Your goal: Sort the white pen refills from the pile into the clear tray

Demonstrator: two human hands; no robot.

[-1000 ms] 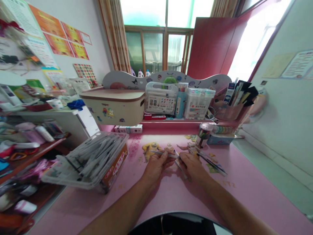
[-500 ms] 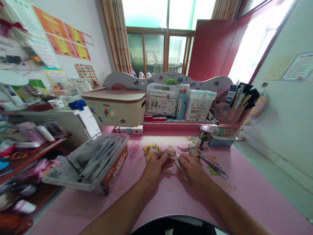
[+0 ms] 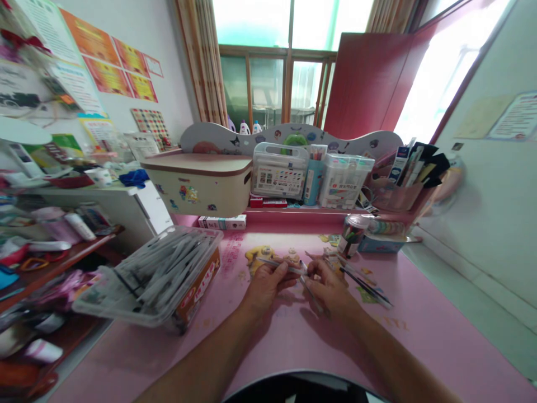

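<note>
Above the pink desk (image 3: 277, 347) my left hand (image 3: 267, 284) is closed around a thin clear-grey pen (image 3: 294, 270) that points left and right past the fingers. Close beside it, my right hand (image 3: 331, 288) pinches another slim pen (image 3: 312, 296), slanting down toward me. The ends of the two pens nearly meet between the hands; I cannot tell whether they touch. Just right of my right hand, a few dark and clear pens (image 3: 366, 286) lie on the desk. To the left stands a clear plastic box (image 3: 121, 319) filled with many similar grey pens (image 3: 168, 268).
A lidded cream bin (image 3: 201, 190), a clear marker case (image 3: 279, 173), a blue pencil tube (image 3: 312, 182) and a marker box (image 3: 346, 182) line the raised shelf. A clear jar (image 3: 352, 232) and a blue box (image 3: 381, 243) stand at the back right. Cluttered shelves (image 3: 88, 243) adjoin on the left.
The fingers of my right hand have shifted and lifted slightly on the pen. My left hand stays nearly still with its pen.
</note>
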